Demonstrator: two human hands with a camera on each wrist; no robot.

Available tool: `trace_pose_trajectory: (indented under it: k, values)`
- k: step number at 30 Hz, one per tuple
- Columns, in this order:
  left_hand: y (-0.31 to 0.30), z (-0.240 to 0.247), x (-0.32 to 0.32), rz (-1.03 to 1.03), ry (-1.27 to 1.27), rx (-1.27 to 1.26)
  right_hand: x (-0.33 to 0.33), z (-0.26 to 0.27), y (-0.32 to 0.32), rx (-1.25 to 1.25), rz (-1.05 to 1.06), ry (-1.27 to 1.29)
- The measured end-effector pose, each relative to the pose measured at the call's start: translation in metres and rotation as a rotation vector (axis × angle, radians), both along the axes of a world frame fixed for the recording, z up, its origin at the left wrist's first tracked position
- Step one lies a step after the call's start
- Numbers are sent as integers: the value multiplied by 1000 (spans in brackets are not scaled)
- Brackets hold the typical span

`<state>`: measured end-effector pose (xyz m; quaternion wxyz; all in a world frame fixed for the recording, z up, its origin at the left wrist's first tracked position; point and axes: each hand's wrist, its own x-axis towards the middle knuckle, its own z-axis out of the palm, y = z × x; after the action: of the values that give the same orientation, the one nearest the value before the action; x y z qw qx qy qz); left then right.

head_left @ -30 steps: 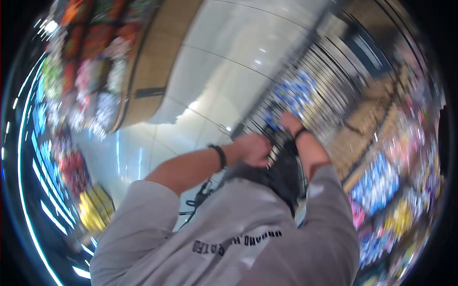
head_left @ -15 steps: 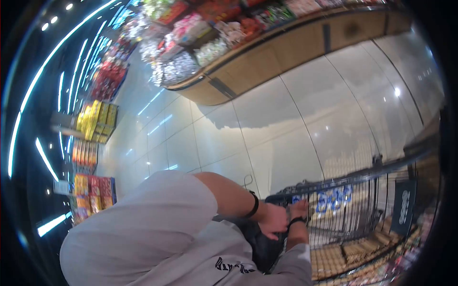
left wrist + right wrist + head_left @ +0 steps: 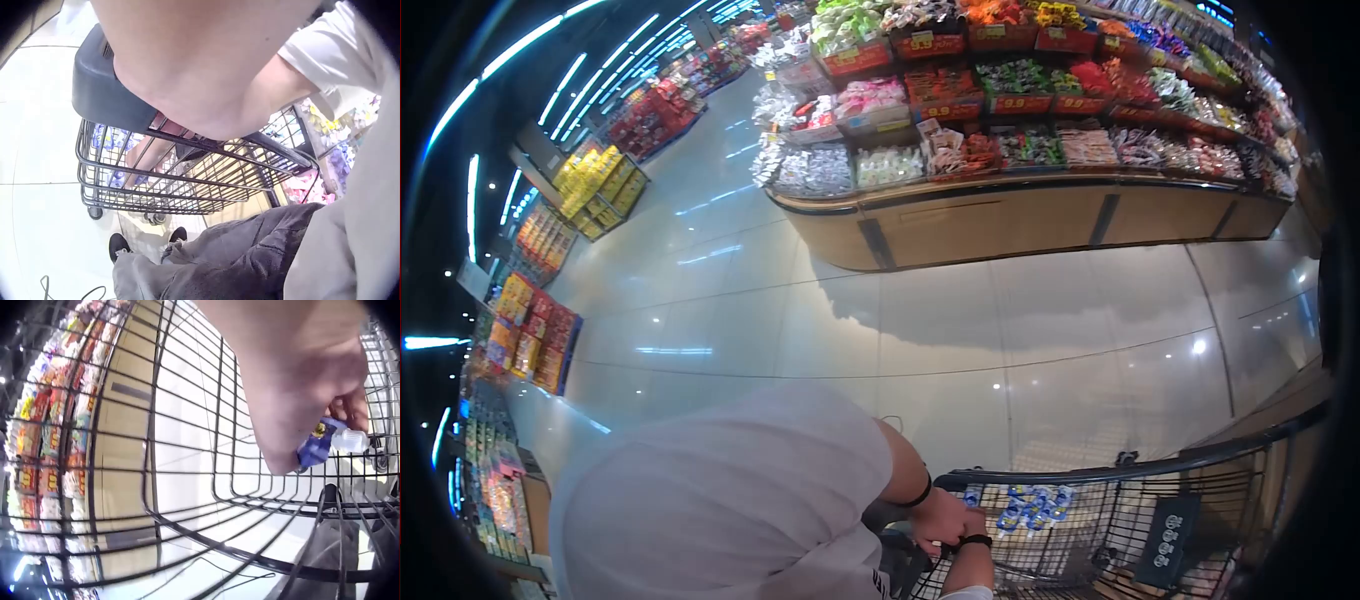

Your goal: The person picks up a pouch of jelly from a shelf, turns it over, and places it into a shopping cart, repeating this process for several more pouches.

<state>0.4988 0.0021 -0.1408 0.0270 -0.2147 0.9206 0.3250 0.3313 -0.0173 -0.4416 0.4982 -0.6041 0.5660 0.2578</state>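
Both hands are at the near end of a black wire shopping cart [image 3: 1090, 480]. My left hand [image 3: 940, 515] grips the cart handle, its fingers partly hidden behind the wrist in the left wrist view. Lower, inside the basket, my right hand [image 3: 312, 387] curls its fingers round a blue pouch [image 3: 315, 447] with a clear white cap. The two hands overlap in the head view. Several blue-and-white packs [image 3: 1032, 507] lie in the basket just beyond them.
A rounded wooden display [image 3: 1000, 225] full of bagged sweets stands across the tiled floor [image 3: 920, 360]. Yellow boxes [image 3: 605, 190] and red cartons [image 3: 535, 335] are stacked at left. A dark sign plate [image 3: 1168, 540] hangs on the cart. Shoes [image 3: 119, 247] stand below it.
The head view has swung round, bringing the sweets display to the top and the cart to the lower right. Both hands remain at the cart's near end, now overlapping more.
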Motion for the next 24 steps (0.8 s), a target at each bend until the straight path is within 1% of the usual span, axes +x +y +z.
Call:
trace_pose_trajectory:
  k: [2, 3, 4, 5, 6, 7, 9, 11, 12, 15, 16, 17, 18, 19, 20, 21, 22, 23, 24]
  values:
    - [-3, -12, -3, 13, 58, -15, -19, 8, -17, 268, -101, -68]
    - [0, -26, -5, 25, 99, -63, -25, 20, -22, 246, -109, -60]
    - [0, -32, -7, 44, 139, -110, -30, 35, -23, 310, -335, -119]
    - [-3, -26, -9, 56, 147, -130, -36, 54, -22, 371, -548, -180]
    - [-6, -17, -8, 49, 115, -101, -30, 132, -26, 229, -611, -131]
    - [-8, -9, -9, 50, 88, -71, -39, 157, -26, 213, -581, -125]
    - [-12, -4, -9, 89, 99, -121, -52, 186, -31, 328, -615, -237]
    - [-16, 2, -14, 79, 113, -209, -67, 224, -25, 285, -508, -194]
    - [-19, 1, -16, 82, 118, -228, -68, 231, -29, 273, -494, -184]
    - [-26, -1, -24, 91, 77, -263, -78, 256, -25, -9, -547, -429]
    - [-27, -18, -30, 140, 104, -242, -93, 270, -14, -111, -594, -490]
    - [-28, -3, -27, 229, 69, -169, -111, 287, 8, -220, -673, -538]
    - [-30, 34, -16, 287, 120, -84, -132, 305, 46, -350, -798, -564]
    - [-37, 33, -17, 254, 56, -22, -129, 343, 58, -198, -992, -667]
    - [-35, -19, -32, 293, 86, -71, -128, 367, 74, -190, -1091, -748]
    - [-46, 15, -29, 182, 47, -10, -116, 396, 89, -219, -1264, -844]
    - [-52, 16, -33, 113, 11, 3, -126, 403, 105, -163, -1330, -1002]
    - [-55, 37, -37, 24, -62, 10, -126, 428, 128, -153, -1405, -1082]
    - [-54, 19, -37, 37, -46, -132, -123, 443, 144, -189, -1464, -1179]
